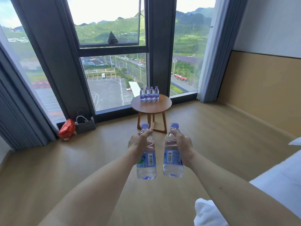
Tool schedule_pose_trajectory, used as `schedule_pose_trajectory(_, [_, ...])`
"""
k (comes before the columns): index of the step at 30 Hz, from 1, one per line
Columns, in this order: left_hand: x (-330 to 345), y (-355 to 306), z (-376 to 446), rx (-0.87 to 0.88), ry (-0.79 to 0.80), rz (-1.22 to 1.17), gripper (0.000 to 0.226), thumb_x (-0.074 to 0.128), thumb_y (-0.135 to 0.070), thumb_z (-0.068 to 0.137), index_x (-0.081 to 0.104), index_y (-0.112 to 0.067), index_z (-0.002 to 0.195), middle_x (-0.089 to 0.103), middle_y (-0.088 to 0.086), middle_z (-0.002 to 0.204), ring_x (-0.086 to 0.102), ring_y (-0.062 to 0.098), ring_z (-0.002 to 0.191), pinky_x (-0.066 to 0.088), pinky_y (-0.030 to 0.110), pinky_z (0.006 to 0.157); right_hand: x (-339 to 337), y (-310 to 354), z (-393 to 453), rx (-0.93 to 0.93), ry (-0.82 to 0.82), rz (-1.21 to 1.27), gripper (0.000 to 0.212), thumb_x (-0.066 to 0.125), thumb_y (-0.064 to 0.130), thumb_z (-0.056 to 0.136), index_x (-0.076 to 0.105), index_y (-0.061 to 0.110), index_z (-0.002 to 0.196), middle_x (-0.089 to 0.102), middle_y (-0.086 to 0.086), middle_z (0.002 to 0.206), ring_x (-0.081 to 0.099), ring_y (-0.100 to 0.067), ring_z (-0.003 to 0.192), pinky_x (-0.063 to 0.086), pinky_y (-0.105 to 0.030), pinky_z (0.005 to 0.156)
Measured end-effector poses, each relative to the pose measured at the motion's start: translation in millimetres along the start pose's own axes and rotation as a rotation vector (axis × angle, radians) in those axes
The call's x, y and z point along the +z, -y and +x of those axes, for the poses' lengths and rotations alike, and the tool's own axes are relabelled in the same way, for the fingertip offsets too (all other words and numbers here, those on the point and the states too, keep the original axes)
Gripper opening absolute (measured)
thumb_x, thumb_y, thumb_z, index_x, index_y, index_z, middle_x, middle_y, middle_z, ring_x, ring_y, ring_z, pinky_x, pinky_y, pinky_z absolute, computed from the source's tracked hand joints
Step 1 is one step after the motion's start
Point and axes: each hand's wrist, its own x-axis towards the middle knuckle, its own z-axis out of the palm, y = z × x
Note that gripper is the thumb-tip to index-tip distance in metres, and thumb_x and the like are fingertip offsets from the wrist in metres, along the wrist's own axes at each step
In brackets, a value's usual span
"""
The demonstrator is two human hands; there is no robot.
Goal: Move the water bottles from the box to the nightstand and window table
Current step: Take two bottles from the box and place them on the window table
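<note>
**Two bottles in hand, four on the round bench**

Left hand (138, 142): grip clenched round the upper body of a clear plastic water bottle with a blue cap and blue label (146, 154), held upright above the wooden floor (81, 160).

Right hand (181, 144): grip clenched round a second clear blue-capped bottle (172, 154), just beside the first, not touching.

Small round wooden bench (151, 105): beyond both hands, near the tall dark-framed window (114, 49). Four matching bottles (149, 93) stand upright in a tight row at its far edge.

Left of the bench, against the window: grey bag (85, 125), red bag (66, 128).
</note>
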Motion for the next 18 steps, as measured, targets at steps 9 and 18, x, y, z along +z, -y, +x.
schedule_pose_trajectory(9, [-10,-22,163,-0.051,-0.032,0.036,0.040,0.062,-0.058,0.089,0.068,-0.024,0.111,0.079,0.004,0.098,0.077,0.028,0.081,0.057,0.029,0.051,55,17,157,0.034,0.009,-0.032,0.055,0.069,0.058,0.075,0.064,0.017,0.111,0.079,-0.009,0.087,0.078,-0.031,0.077,0.062,-0.044,0.081])
schedule_pose_trajectory(18, [10,-72,369,-0.035,-0.050,0.108,0.033,0.069,-0.045,0.088,0.064,-0.023,0.112,0.076,0.010,0.104,0.077,0.024,0.081,0.062,0.034,0.057,98,60,368,0.040,0.012,-0.037,0.045,0.072,0.047,0.082,0.065,0.017,0.115,0.077,-0.013,0.098,0.077,-0.034,0.083,0.061,-0.035,0.064])
